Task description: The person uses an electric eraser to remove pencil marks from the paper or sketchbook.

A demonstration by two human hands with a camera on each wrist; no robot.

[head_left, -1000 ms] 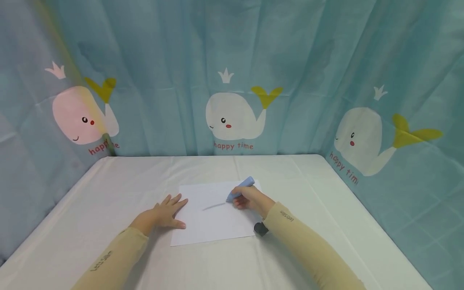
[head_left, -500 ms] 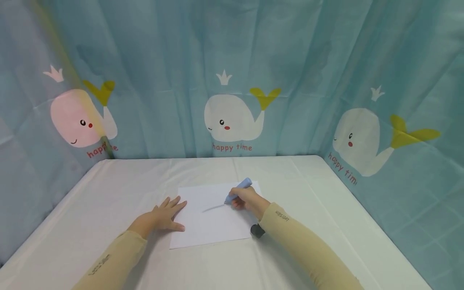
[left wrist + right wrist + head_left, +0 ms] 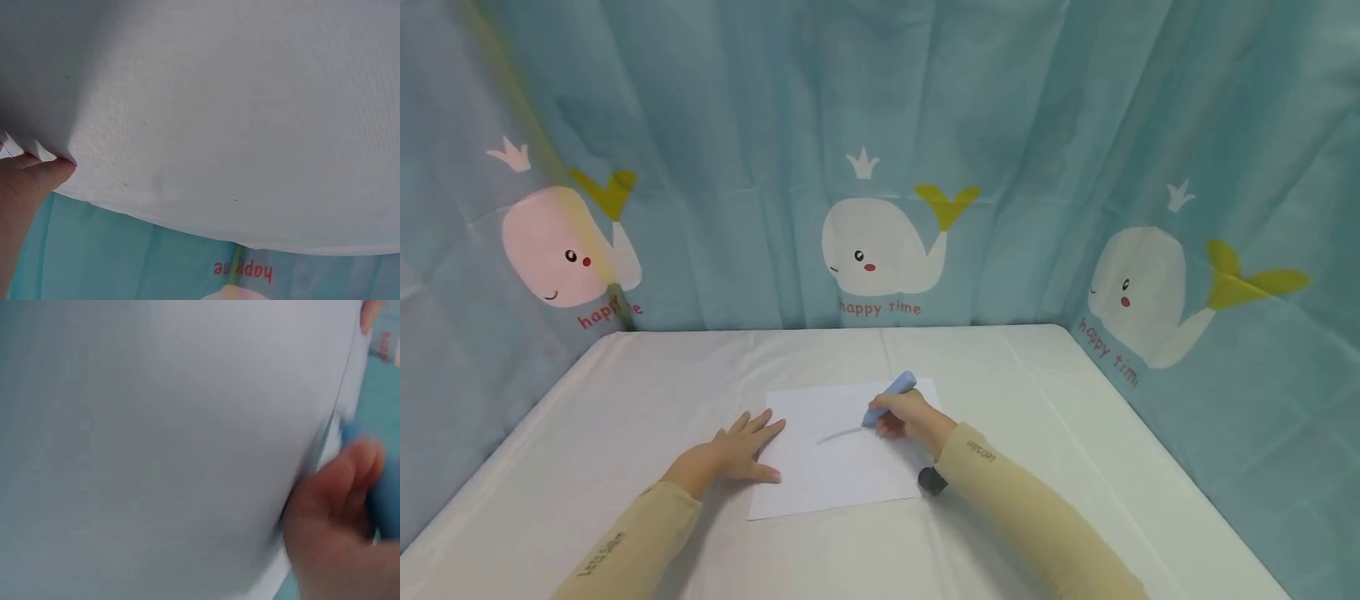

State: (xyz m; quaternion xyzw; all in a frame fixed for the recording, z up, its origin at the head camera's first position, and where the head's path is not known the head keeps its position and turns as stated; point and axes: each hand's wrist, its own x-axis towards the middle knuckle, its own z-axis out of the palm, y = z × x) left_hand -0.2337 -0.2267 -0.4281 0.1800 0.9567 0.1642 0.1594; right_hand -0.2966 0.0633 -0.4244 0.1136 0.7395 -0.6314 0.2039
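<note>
A white cloth covers the worktop (image 3: 625,400), with a teal curtain (image 3: 737,125) printed with whales hung behind and to both sides. Near the middle lies a sheet of paper (image 3: 842,479), flat on the cloth and bearing one faint grey stroke. It looks thin, light and limp, likely to slide on the smooth cloth unless pinned, so flat pressure near an edge suits it better than a pinch. The left hand (image 3: 737,454) does that: fingers straight and spread, resting on the paper's left edge. The right hand (image 3: 910,415) is curled round a blue crayon (image 3: 891,396), tip down on the sheet at the end of the stroke. The crayon seems stiff and light, best held low near the tip.

The head view alone shows the whole layout and a small black object (image 3: 931,481) just beside the right sleeve. The left wrist view adds the cloth's weave and a fingertip; the right wrist view is blurred, showing fingers (image 3: 350,481) against blue
</note>
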